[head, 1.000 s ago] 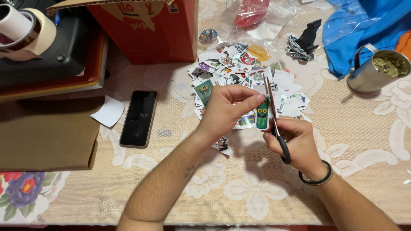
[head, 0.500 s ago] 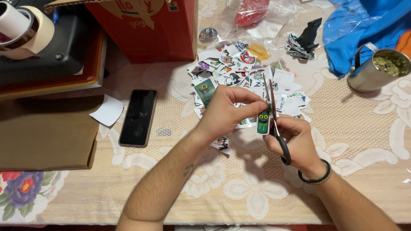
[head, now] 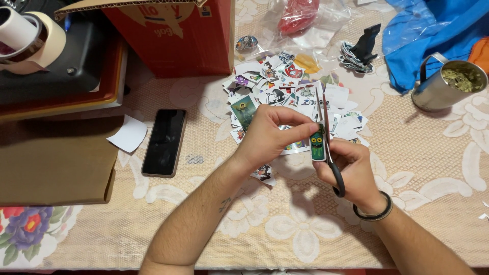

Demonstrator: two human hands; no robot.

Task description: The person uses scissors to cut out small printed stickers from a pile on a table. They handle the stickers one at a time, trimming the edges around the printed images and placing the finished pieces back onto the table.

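Note:
My left hand pinches a small green sticker between thumb and fingers. My right hand grips black-handled scissors, whose blades point away from me and run along the sticker's right edge. Both hands hover just in front of a pile of cut-out stickers spread over the lace tablecloth. One loose sticker lies under my left wrist. A dark band circles my right wrist.
A black phone lies to the left beside a white paper scrap. A red cardboard box stands behind. Tape rolls, a brown folder, a metal mug, blue cloth and plastic bags ring the area.
The hands, scissors and green sticker have barely shifted. The sticker sits slightly lower against the blades.

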